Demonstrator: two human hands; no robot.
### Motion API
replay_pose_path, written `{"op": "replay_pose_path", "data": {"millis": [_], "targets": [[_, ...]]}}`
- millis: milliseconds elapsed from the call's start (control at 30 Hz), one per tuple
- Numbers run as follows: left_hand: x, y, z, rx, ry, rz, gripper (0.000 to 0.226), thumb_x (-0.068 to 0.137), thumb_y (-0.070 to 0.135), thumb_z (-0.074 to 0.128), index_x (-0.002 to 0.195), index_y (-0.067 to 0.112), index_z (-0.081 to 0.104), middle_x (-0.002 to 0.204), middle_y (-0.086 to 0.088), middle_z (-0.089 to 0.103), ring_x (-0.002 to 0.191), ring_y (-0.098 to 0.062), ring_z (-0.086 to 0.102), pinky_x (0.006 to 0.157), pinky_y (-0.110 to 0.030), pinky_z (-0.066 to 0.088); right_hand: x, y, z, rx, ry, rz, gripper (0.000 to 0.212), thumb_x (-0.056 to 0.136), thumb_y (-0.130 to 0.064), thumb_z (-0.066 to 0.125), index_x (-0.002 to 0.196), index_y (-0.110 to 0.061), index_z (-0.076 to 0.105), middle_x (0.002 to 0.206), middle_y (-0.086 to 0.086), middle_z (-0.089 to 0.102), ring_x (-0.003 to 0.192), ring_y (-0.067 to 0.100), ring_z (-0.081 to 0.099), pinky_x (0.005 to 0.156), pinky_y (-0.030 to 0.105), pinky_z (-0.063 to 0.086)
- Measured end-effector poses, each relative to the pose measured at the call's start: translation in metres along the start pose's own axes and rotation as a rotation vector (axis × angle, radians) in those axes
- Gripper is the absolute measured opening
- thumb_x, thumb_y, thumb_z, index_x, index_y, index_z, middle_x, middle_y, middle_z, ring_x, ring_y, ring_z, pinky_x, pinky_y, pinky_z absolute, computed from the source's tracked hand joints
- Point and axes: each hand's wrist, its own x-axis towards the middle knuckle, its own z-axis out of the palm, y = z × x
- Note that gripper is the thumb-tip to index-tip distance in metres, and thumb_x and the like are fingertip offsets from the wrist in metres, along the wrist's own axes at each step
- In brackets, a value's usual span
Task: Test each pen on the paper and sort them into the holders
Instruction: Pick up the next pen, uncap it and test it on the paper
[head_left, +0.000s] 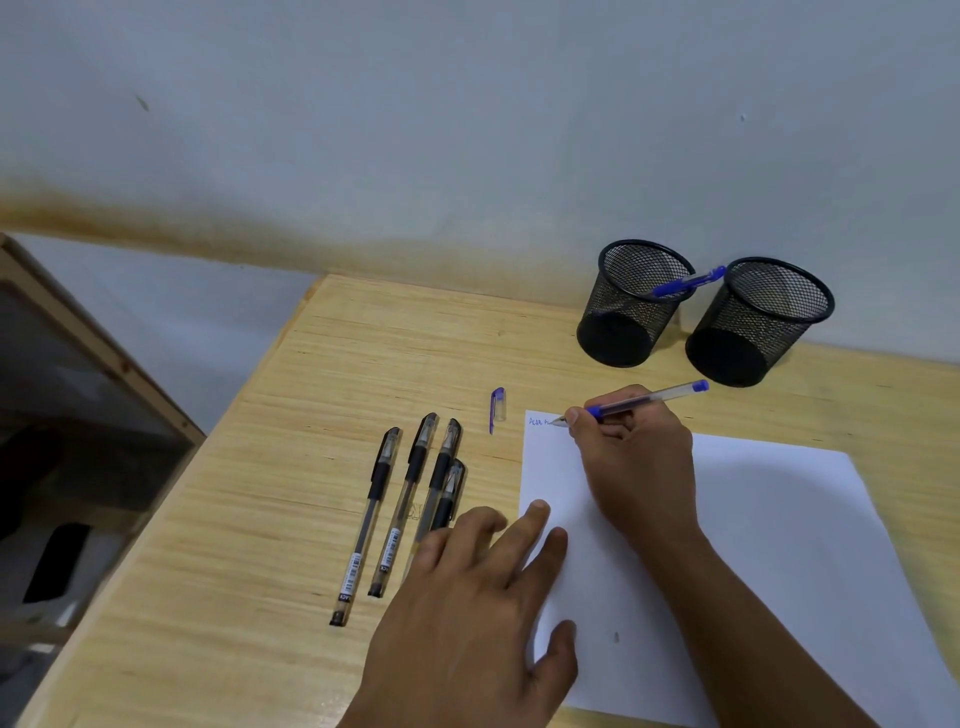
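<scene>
- The right hand (636, 457) pinches an uncapped blue pen (647, 400), its tip on the paper (753, 545) at the sheet's far left corner, beside small blue writing.
- The left hand (478, 597) lies flat, fingers straight, pressing the paper's left edge.
- A blue cap (497, 408) and four black pens (410, 509) lie left of the sheet.
- Two mesh holders (701, 312) stand at the table's far edge; the left one holds a blue pen.

Four pens (410, 506) left of paper (753, 545), cap (497, 409) between (nearer paper), two holders (701, 312) behind
</scene>
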Motion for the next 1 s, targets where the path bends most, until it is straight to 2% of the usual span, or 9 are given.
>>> {"op": "replay_pose_path", "data": {"millis": [233,333,400,633,767,867,933,1000], "targets": [[0.0,0.0,-0.0004,0.002,0.001,-0.002,0.061,0.074,0.059,0.056,0.125,0.028,0.066,0.142,0.01,0.056,0.114,-0.018,0.057,0.084,-0.043,0.052,-0.0002,0.0014,0.0007,0.015,0.022,-0.005,0.019,0.087,-0.021,0.074,0.094,-0.003,0.074,0.068,-0.009,0.059,0.06,-0.002,0.055,0.064,0.008,0.041],[0.0002,0.0007,-0.0005,-0.002,0.004,-0.006,0.06,0.074,0.059,0.056,0.125,0.028,0.066,0.142,0.011,0.055,0.113,-0.018,0.057,0.084,-0.043,0.052,0.0008,0.0026,0.0009,0.029,0.016,0.001,0.017,0.087,-0.021,0.074,0.093,-0.004,0.072,0.065,-0.013,0.059,0.06,0.001,0.058,0.066,0.014,0.048],[0.0003,0.0006,-0.0005,-0.002,0.004,-0.008,0.06,0.074,0.059,0.056,0.125,0.028,0.066,0.143,0.011,0.055,0.113,-0.018,0.058,0.084,-0.043,0.052,0.0018,0.0035,0.0024,0.034,0.026,-0.004,0.018,0.087,-0.021,0.074,0.094,-0.005,0.073,0.067,-0.01,0.061,0.062,0.001,0.059,0.068,0.017,0.05],[-0.0001,0.0007,-0.0004,-0.002,0.006,-0.008,0.06,0.074,0.058,0.056,0.125,0.028,0.065,0.142,0.012,0.055,0.114,-0.018,0.057,0.084,-0.043,0.051,0.0009,0.007,0.0025,0.022,0.015,0.012,0.02,0.088,-0.021,0.073,0.095,-0.002,0.072,0.07,-0.006,0.063,0.061,0.001,0.058,0.064,0.01,0.043],[-0.0002,0.0004,-0.0007,0.002,0.0,-0.008,0.06,0.074,0.059,0.056,0.125,0.028,0.065,0.143,0.012,0.054,0.113,-0.018,0.057,0.084,-0.043,0.05,0.0018,0.0064,0.003,0.024,0.021,0.005,0.021,0.088,-0.022,0.074,0.096,-0.003,0.072,0.073,-0.002,0.068,0.064,0.006,0.063,0.067,0.014,0.047],[-0.0002,-0.0001,-0.0003,0.006,-0.001,-0.006,0.061,0.074,0.059,0.055,0.125,0.028,0.066,0.143,0.012,0.054,0.114,-0.018,0.057,0.084,-0.043,0.051,0.0021,0.0058,0.0036,0.034,0.04,0.016,0.023,0.088,-0.022,0.073,0.098,-0.002,0.072,0.081,0.006,0.075,0.071,0.017,0.07,0.073,0.023,0.054],[-0.0002,-0.0001,0.0001,0.004,0.005,-0.004,0.06,0.074,0.059,0.055,0.125,0.028,0.066,0.143,0.012,0.055,0.114,-0.018,0.057,0.084,-0.043,0.051,0.0017,0.0047,0.0033,0.037,0.042,0.021,0.023,0.088,-0.022,0.073,0.098,-0.002,0.071,0.081,0.007,0.075,0.071,0.017,0.069,0.074,0.026,0.055],[-0.0002,0.0004,-0.0004,-0.001,0.006,-0.006,0.06,0.074,0.058,0.056,0.125,0.028,0.066,0.143,0.012,0.055,0.113,-0.018,0.057,0.084,-0.043,0.051,0.0014,0.0044,0.0029,0.028,0.024,0.028,0.022,0.088,-0.022,0.073,0.098,-0.002,0.07,0.078,0.003,0.072,0.068,0.013,0.066,0.07,0.022,0.054]]}}
